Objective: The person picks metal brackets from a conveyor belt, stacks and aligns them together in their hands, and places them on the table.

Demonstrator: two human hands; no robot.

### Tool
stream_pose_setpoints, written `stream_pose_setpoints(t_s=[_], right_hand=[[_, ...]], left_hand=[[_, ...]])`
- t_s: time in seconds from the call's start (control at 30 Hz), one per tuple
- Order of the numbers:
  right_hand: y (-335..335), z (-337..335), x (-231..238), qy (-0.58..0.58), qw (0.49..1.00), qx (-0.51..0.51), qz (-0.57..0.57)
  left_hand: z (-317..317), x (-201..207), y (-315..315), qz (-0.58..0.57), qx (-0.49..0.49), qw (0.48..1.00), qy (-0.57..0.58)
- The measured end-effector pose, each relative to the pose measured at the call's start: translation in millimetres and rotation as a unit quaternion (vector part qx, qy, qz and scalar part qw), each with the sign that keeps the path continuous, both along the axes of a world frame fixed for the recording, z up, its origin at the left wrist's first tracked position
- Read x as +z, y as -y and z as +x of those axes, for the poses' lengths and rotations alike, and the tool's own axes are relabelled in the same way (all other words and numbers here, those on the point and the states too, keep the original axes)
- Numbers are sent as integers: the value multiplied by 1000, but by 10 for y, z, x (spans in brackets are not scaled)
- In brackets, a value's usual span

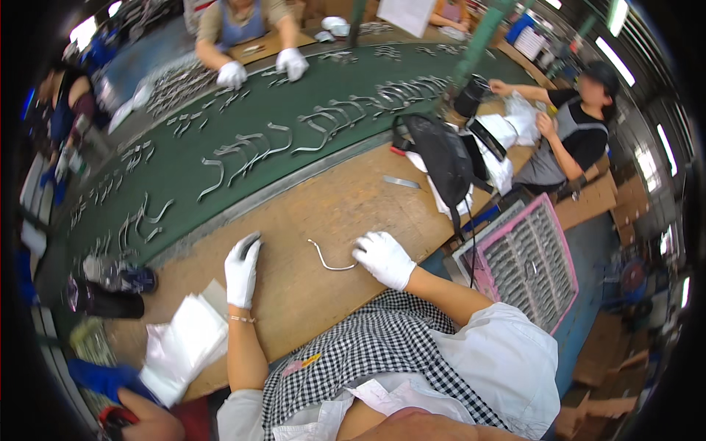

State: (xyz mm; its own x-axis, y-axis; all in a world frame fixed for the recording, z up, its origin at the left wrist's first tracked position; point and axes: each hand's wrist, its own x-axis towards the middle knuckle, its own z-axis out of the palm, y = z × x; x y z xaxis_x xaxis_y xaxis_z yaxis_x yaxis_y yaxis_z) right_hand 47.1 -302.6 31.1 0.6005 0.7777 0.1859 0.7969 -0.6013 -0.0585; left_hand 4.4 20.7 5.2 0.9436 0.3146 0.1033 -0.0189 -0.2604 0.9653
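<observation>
A thin curved metal strip (324,263) lies over the wooden worktable (309,213) in front of me. My right hand (384,261), in a white glove, has its fingers closed at the strip's right end; the fingertips are partly hidden. To the left, my left hand (242,270), gloved in white with dark-stained fingertips, is over the table with nothing visible in it. Its fingers stretch away from me, thumb apart. Beyond the table, several similar bent metal strips (211,180) lie in a row on the green conveyor belt (243,117).
White plastic bags (187,338) and a black bottle (107,298) are at left. A black backpack (437,147) and a flat metal piece (401,181) sit at right. Beside the table stands a pink-edged tray (526,264) of metal parts. Co-workers (246,37) work around the belt.
</observation>
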Motion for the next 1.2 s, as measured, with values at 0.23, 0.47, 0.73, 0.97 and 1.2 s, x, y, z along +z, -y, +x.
stream_pose_setpoints(t_s=[0.23, 0.47, 0.73, 0.97, 1.2], right_hand=[[698, -68, -16, -186, 973, -49, 124], [2048, -62, 1071, -331, 654, -259, 629], [4262, -316, -39, -1, 647, -736, 200], [4765, -422, -499, 84, 578, -812, -11], [3438, 350, -142, 107, 821, -519, 210]], left_hand=[[35, -32, 45, -102, 8, 995, 4], [47, -126, 3, -91, 32, 995, -1], [78, -60, 104, -48, 37, 998, -11], [67, -120, 86, -56, 66, 996, 1], [-317, 102, 388, 19, 73, 997, -6]])
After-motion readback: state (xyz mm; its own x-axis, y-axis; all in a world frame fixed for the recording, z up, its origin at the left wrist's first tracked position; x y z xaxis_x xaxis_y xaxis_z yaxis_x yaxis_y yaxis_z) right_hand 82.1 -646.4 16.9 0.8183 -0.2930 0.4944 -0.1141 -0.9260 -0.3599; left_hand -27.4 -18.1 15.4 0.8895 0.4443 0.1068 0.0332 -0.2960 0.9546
